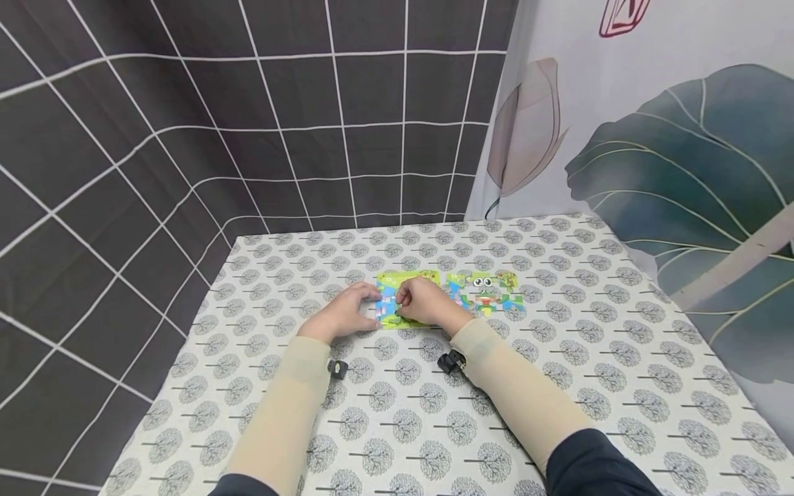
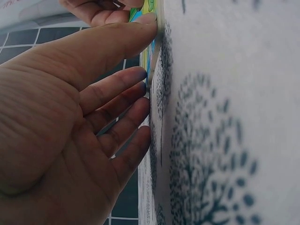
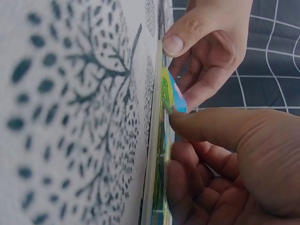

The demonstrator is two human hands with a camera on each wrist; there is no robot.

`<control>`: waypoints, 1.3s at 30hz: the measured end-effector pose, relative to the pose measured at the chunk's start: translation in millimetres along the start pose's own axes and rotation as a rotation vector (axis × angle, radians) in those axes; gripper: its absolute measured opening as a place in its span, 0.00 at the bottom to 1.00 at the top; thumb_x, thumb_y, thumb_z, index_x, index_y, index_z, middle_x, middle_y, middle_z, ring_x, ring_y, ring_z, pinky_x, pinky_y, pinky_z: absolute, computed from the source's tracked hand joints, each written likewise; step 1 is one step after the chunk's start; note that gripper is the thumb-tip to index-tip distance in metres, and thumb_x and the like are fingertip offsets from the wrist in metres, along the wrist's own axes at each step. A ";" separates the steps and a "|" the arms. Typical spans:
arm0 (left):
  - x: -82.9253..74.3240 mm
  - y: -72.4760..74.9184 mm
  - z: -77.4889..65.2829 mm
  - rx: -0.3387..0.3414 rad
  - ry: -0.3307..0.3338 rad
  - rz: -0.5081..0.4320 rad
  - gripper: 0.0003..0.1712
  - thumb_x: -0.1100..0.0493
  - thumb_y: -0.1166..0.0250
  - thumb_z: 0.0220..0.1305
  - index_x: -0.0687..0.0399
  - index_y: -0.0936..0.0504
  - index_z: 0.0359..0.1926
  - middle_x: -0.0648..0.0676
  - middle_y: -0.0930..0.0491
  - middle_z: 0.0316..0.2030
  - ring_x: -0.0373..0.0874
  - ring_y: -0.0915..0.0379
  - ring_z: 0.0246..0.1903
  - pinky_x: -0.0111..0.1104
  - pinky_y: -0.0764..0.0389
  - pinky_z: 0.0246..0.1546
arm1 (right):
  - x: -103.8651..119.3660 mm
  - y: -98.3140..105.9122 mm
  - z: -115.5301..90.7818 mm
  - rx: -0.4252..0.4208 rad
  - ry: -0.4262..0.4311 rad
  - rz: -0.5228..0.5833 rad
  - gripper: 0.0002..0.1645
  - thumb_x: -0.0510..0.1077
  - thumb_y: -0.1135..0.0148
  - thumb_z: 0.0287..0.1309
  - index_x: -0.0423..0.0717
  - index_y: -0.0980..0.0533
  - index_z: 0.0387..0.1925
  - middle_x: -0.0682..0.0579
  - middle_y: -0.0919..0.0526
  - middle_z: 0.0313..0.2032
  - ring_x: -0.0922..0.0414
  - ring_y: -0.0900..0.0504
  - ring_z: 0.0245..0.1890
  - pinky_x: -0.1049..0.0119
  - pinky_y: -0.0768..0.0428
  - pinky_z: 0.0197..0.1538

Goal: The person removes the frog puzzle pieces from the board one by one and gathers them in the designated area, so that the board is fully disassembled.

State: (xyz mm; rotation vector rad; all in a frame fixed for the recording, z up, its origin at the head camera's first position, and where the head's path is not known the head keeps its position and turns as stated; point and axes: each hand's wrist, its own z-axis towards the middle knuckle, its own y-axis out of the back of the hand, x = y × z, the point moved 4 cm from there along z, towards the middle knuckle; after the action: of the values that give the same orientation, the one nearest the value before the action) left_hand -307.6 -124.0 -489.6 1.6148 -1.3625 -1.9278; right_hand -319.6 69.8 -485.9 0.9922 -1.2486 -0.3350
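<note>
A colourful jigsaw puzzle (image 1: 386,279) in a flat tray lies on the table, partly covered by both hands. My right hand (image 1: 426,301) is over it, pinching a puzzle piece (image 3: 171,91) between thumb and fingers. That piece is green, yellow and blue, and stands tilted up from the tray in the right wrist view. At the tray's left side my left hand (image 1: 344,313) rests with thumb and fingers extended and spread, its thumb touching the tray edge (image 2: 160,21). The right fingertips are partly hidden in the head view.
Right of the tray lies a group of puzzle pieces (image 1: 486,300) showing a green cartoon face with big eyes. A tree-patterned cloth (image 1: 409,413) covers the table. Dark gridded curtain (image 1: 372,89) stands behind and left, and a leaf-printed curtain (image 1: 701,151) at the right.
</note>
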 end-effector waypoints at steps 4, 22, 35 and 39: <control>-0.8 -0.1 -0.3 0.001 0.001 -0.001 0.38 0.55 0.17 0.53 0.53 0.20 0.65 0.51 0.29 0.71 0.54 0.37 0.73 0.52 0.43 0.78 | -0.7 1.0 -0.4 -0.021 0.000 -0.004 0.07 0.39 0.24 0.55 0.49 0.17 0.33 0.57 0.18 0.29 0.59 0.20 0.30 0.65 0.17 0.39; 1.8 -1.1 1.2 0.006 -0.009 0.011 0.38 0.54 0.18 0.54 0.52 0.20 0.65 0.51 0.29 0.71 0.54 0.37 0.73 0.52 0.41 0.77 | -7.9 13.3 -3.3 -0.036 -0.045 -0.020 0.07 0.40 0.25 0.55 0.52 0.16 0.34 0.58 0.17 0.31 0.58 0.19 0.32 0.63 0.17 0.40; 0.5 0.1 1.0 0.014 -0.011 0.013 0.38 0.54 0.18 0.54 0.53 0.20 0.66 0.51 0.29 0.71 0.54 0.38 0.74 0.52 0.43 0.78 | -27.1 34.9 -22.3 -0.037 -0.080 -0.056 0.05 0.40 0.27 0.60 0.50 0.16 0.38 0.57 0.17 0.34 0.58 0.19 0.36 0.58 0.17 0.48; 1.5 -0.6 1.2 0.013 -0.015 0.021 0.38 0.53 0.18 0.55 0.53 0.20 0.66 0.51 0.29 0.72 0.54 0.38 0.74 0.53 0.43 0.78 | -34.1 39.0 -30.1 -0.033 -0.090 -0.032 0.05 0.39 0.26 0.60 0.49 0.16 0.37 0.56 0.16 0.33 0.57 0.19 0.35 0.58 0.17 0.47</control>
State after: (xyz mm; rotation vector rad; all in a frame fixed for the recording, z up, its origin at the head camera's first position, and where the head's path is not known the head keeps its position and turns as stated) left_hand -308.9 -124.2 -491.1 1.5887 -1.3944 -1.9264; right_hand -315.3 128.8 -476.9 0.9783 -1.3052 -0.4280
